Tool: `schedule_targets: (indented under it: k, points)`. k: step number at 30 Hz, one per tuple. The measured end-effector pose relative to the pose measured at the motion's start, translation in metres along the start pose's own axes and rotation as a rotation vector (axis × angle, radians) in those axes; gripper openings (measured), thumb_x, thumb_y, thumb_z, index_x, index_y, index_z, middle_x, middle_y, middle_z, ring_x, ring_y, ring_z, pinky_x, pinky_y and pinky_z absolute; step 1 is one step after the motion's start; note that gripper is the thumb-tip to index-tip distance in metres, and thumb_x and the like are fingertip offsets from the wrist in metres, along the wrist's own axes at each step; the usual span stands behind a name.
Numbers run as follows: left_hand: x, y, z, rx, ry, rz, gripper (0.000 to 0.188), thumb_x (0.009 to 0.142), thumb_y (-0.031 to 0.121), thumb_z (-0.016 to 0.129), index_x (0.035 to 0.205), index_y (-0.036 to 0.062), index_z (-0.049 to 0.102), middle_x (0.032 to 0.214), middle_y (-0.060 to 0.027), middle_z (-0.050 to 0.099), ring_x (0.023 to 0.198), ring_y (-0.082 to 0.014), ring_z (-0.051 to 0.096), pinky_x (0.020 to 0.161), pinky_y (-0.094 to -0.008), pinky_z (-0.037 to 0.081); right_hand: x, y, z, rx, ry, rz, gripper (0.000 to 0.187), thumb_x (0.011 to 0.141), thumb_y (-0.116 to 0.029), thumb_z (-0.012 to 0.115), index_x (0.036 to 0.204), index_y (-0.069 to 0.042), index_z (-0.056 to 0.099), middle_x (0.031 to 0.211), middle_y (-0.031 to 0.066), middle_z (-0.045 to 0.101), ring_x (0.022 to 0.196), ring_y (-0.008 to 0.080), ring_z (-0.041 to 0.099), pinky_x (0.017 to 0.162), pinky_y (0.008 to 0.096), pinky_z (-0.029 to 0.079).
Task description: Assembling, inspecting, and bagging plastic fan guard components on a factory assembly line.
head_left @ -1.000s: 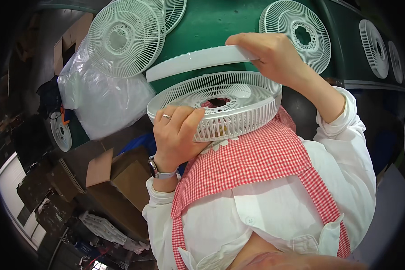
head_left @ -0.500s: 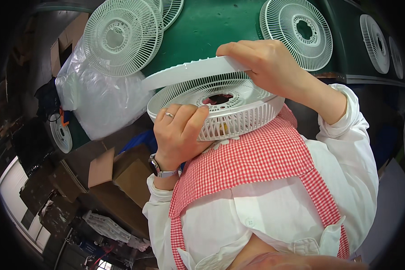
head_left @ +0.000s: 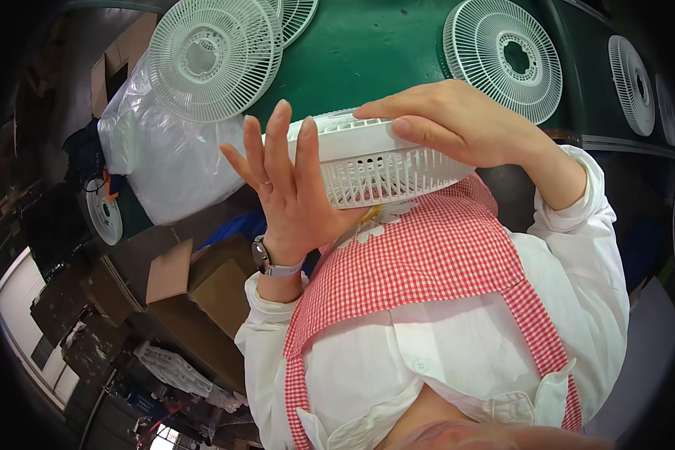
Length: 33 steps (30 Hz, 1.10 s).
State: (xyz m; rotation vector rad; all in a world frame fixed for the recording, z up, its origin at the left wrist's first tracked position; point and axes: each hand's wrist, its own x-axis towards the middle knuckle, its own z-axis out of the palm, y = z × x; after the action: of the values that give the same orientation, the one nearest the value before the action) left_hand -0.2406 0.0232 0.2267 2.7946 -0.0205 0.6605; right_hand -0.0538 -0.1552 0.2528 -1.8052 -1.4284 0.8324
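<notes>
A white plastic fan grille with a white ring band (head_left: 375, 161) sits in front of my chest, above my red checked apron. My right hand (head_left: 457, 120) lies over its top rim and grips it, fingers reaching left. My left hand (head_left: 285, 180) is flat against the grille's left side, palm pressing the rim and fingers spread upward; it wears a ring and a wristwatch. Most of the grille's face is hidden behind both hands.
Several more white fan grilles lie on the green conveyor belt (head_left: 382, 45) ahead: one at upper left (head_left: 214, 56), one at upper right (head_left: 502, 56), another at far right (head_left: 634, 82). A clear plastic bag (head_left: 161, 161) and cardboard boxes (head_left: 202, 285) stand to my left.
The white ring has come down onto the grille rim. My right hand moved from lifting the ring to pressing on top. My left hand opened flat against the side.
</notes>
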Motion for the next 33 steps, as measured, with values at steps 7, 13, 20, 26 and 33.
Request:
schedule_targets:
  k: [7, 13, 20, 26, 33]
  points:
    - [0.004, 0.007, -0.004, -0.02, -0.066, -0.051, 0.118, 0.059, 0.071, 0.078, 0.146, 0.0078, 0.03, 0.152, -0.0181, 0.027, 0.146, -0.0409, 0.012, 0.113, -0.0637, 0.0, 0.0, 0.006, 0.002, 0.034, -0.077, 0.015, 0.049, 0.102, -0.043, 0.035, 0.129, -0.009, 0.058, 0.12, 0.014, 0.065, 0.108, 0.0317, 0.061, 0.093, 0.0406, 0.048]
    - [0.003, 0.01, 0.005, -0.121, 0.024, -0.031, 0.096, 0.064, 0.067, 0.076, 0.136, 0.0123, 0.045, 0.147, -0.0125, 0.038, 0.143, -0.0403, 0.021, 0.114, -0.0631, -0.003, -0.011, 0.011, 0.015, 0.001, -0.054, -0.085, 0.05, 0.103, -0.042, 0.032, 0.132, -0.006, 0.053, 0.127, 0.0123, 0.06, 0.115, 0.0326, 0.057, 0.097, 0.0412, 0.046]
    - [0.007, 0.009, -0.004, -0.124, -0.072, -0.033, 0.076, 0.063, 0.061, 0.079, 0.127, 0.0245, 0.058, 0.141, -0.0091, 0.047, 0.14, -0.0403, 0.031, 0.115, -0.0619, -0.003, -0.02, 0.012, 0.005, 0.04, -0.1, -0.025, 0.049, 0.103, -0.041, 0.035, 0.133, -0.007, 0.052, 0.13, 0.0129, 0.058, 0.117, 0.0316, 0.056, 0.097, 0.0424, 0.046]
    - [0.004, 0.008, -0.005, -0.202, -0.09, -0.045, 0.075, 0.062, 0.056, 0.081, 0.126, 0.0235, 0.06, 0.139, -0.0084, 0.049, 0.139, -0.0399, 0.032, 0.115, -0.0633, 0.001, -0.026, 0.013, 0.015, 0.007, -0.054, -0.078, 0.049, 0.102, -0.04, 0.036, 0.132, -0.005, 0.052, 0.131, 0.0138, 0.057, 0.119, 0.0314, 0.055, 0.097, 0.0425, 0.046]
    - [0.002, 0.011, -0.004, -0.241, -0.056, -0.011, 0.073, 0.062, 0.054, 0.081, 0.125, 0.0231, 0.061, 0.139, -0.0062, 0.05, 0.139, -0.0395, 0.033, 0.114, -0.064, 0.005, -0.025, 0.012, 0.027, 0.02, -0.065, -0.152, 0.047, 0.102, -0.036, 0.039, 0.133, -0.001, 0.047, 0.131, 0.0172, 0.054, 0.122, 0.0327, 0.049, 0.102, 0.0421, 0.042]
